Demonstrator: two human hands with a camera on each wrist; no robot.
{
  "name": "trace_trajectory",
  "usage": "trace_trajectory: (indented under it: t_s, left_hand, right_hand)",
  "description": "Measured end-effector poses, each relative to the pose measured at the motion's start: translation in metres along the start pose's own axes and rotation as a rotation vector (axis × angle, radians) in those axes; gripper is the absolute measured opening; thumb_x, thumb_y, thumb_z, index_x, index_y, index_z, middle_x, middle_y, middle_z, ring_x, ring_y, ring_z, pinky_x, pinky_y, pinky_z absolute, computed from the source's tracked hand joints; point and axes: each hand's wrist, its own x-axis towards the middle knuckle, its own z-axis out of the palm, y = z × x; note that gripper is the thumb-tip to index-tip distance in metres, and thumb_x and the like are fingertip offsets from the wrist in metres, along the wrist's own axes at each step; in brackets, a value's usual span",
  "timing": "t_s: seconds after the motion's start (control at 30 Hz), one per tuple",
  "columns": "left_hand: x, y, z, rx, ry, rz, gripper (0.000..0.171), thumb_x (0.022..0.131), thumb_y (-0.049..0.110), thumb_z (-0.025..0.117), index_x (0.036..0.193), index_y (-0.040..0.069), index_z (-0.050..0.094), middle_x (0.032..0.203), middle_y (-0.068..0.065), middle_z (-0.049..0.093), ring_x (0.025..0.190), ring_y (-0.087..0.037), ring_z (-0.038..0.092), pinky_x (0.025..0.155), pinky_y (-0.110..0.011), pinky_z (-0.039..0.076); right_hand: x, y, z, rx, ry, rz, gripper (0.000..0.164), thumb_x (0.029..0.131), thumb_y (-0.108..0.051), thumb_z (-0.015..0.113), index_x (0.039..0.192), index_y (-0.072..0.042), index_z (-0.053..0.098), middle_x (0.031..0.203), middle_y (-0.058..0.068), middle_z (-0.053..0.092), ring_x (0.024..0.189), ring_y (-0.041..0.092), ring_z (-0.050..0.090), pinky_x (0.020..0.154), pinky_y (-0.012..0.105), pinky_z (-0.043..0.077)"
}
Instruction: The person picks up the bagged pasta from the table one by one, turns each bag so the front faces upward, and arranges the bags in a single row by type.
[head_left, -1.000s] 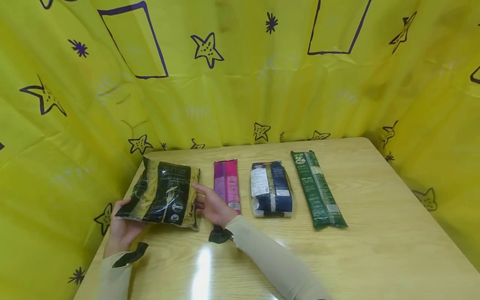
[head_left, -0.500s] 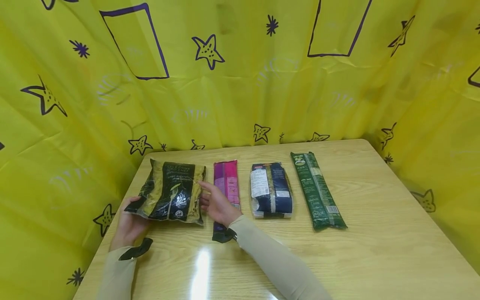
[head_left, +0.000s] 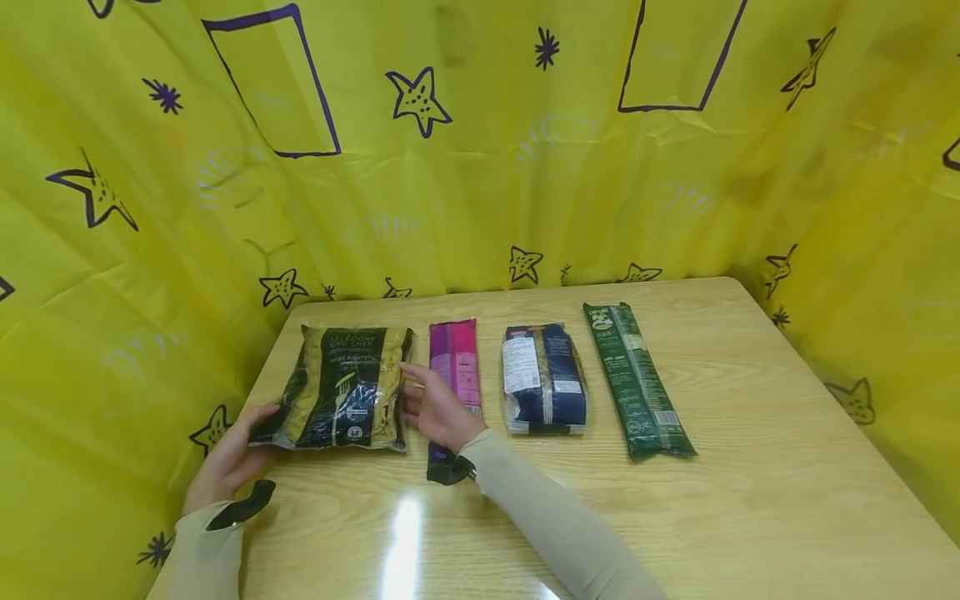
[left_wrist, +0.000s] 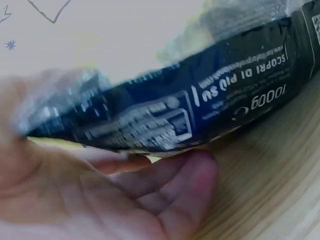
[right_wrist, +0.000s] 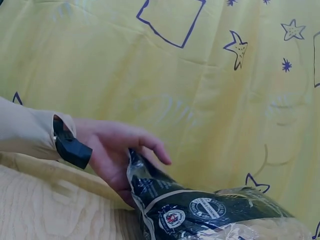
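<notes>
A black bag of pasta (head_left: 345,392) with clear windows showing yellow pieces lies at the table's left, its near edge toward me. My left hand (head_left: 232,454) holds its near left corner, thumb on top. In the left wrist view, the fingers (left_wrist: 185,195) lie beneath the bag's dark edge (left_wrist: 200,100), close over the tabletop. The right wrist view shows my left hand (right_wrist: 117,152) at the bag's corner (right_wrist: 165,205). My right hand (head_left: 442,417) grips the bag's right edge, thumb on top, other fingers partly hidden, and covers part of a pink and purple packet (head_left: 453,358).
Right of the pink packet lie a dark blue packet (head_left: 546,383) with a white label and a long green packet (head_left: 637,383), on the wooden table (head_left: 750,467). A yellow curtain (head_left: 480,192) with drawn stars surrounds the table's back and sides.
The bag of pasta has shifted slightly right and come down flatter to the table. My left hand went right with it, then slid back left to its corner; my right hand moved slightly right.
</notes>
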Motion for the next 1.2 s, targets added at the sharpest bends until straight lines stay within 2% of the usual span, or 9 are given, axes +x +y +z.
trace_trajectory:
  t_s: [0.07, 0.17, 0.23, 0.4, 0.63, 0.8, 0.97, 1.07, 1.2]
  left_hand:
    - [0.001, 0.002, 0.001, 0.167, 0.036, -0.025, 0.049, 0.113, 0.036, 0.039, 0.160, 0.028, 0.033, 0.170, -0.005, 0.020, 0.156, -0.022, 0.019, 0.124, -0.028, 0.033]
    - [0.003, 0.004, 0.002, 0.357, 0.059, -0.038, 0.074, 0.112, 0.037, 0.040, 0.166, 0.009, -0.002, 0.174, -0.009, -0.018, 0.160, -0.034, -0.014, 0.133, -0.050, 0.010]
    - [0.003, 0.003, 0.003, 0.429, 0.072, -0.035, 0.076, 0.112, 0.035, 0.042, 0.165, 0.005, -0.003, 0.173, -0.016, -0.019, 0.159, -0.040, -0.012, 0.131, -0.060, 0.004]
    - [-0.001, 0.003, 0.002, 0.534, 0.093, -0.018, 0.075, 0.112, 0.034, 0.043, 0.165, 0.001, 0.001, 0.173, -0.023, -0.009, 0.159, -0.046, -0.002, 0.128, -0.064, 0.008]
    - [-0.009, 0.027, 0.017, 0.620, 0.184, 0.043, 0.079, 0.111, 0.046, 0.039, 0.165, 0.002, 0.002, 0.173, -0.024, 0.002, 0.159, -0.047, 0.004, 0.128, -0.065, 0.011]
    - [-0.011, 0.052, 0.049, 0.668, 0.263, 0.168, 0.078, 0.109, 0.051, 0.041, 0.166, 0.005, 0.013, 0.174, -0.019, 0.010, 0.159, -0.046, 0.011, 0.127, -0.067, 0.016]
    - [-0.011, 0.076, 0.097, 0.607, 0.303, 0.316, 0.067, 0.109, 0.044, 0.047, 0.162, 0.006, 0.032, 0.170, -0.016, 0.030, 0.156, -0.037, 0.028, 0.128, -0.060, 0.023]
    - [-0.005, 0.083, 0.129, 0.571, 0.247, 0.375, 0.060, 0.110, 0.034, 0.049, 0.159, 0.003, 0.036, 0.167, -0.017, 0.036, 0.155, -0.033, 0.032, 0.130, -0.052, 0.024]
    - [0.009, 0.077, 0.165, 0.524, 0.133, 0.387, 0.056, 0.111, 0.025, 0.047, 0.159, 0.001, 0.036, 0.167, -0.018, 0.036, 0.157, -0.034, 0.029, 0.132, -0.050, 0.021]
  right_hand:
    - [0.000, -0.001, -0.001, 0.012, -0.006, 0.007, 0.076, 0.101, -0.039, 0.056, 0.162, -0.005, 0.026, 0.163, 0.030, 0.028, 0.146, 0.044, 0.036, 0.128, 0.056, 0.025]
    - [0.000, -0.002, -0.003, 0.016, -0.013, 0.018, 0.075, 0.103, -0.038, 0.054, 0.163, -0.005, 0.023, 0.166, 0.030, 0.025, 0.151, 0.051, 0.029, 0.130, 0.059, 0.020]
    - [0.000, -0.002, -0.005, 0.007, -0.017, 0.020, 0.074, 0.104, -0.037, 0.051, 0.164, -0.005, 0.020, 0.168, 0.031, 0.020, 0.154, 0.055, 0.019, 0.131, 0.061, 0.013]
    - [-0.002, -0.007, -0.011, -0.005, -0.034, 0.003, 0.071, 0.107, -0.032, 0.045, 0.165, -0.007, 0.015, 0.171, 0.029, 0.011, 0.157, 0.054, 0.006, 0.131, 0.061, 0.005]
    - [-0.016, -0.032, -0.021, -0.072, -0.084, -0.093, 0.065, 0.111, -0.026, 0.038, 0.164, 0.000, 0.011, 0.171, 0.027, 0.012, 0.160, 0.047, 0.010, 0.133, 0.054, 0.008]
    - [-0.034, -0.059, -0.027, -0.105, -0.047, -0.209, 0.055, 0.110, -0.019, 0.040, 0.160, 0.000, 0.026, 0.169, 0.024, 0.023, 0.159, 0.044, 0.018, 0.134, 0.050, 0.015]
    - [-0.049, -0.082, -0.032, -0.188, 0.002, -0.319, 0.051, 0.109, -0.017, 0.045, 0.156, -0.001, 0.034, 0.166, 0.020, 0.030, 0.158, 0.041, 0.023, 0.133, 0.051, 0.016]
    - [-0.055, -0.091, -0.036, -0.226, 0.041, -0.368, 0.050, 0.109, -0.019, 0.048, 0.154, -0.002, 0.038, 0.166, 0.016, 0.032, 0.158, 0.038, 0.024, 0.133, 0.053, 0.016]
    - [-0.060, -0.096, -0.040, -0.258, 0.082, -0.397, 0.050, 0.107, -0.020, 0.051, 0.153, -0.002, 0.039, 0.166, 0.013, 0.031, 0.158, 0.032, 0.027, 0.132, 0.055, 0.015]
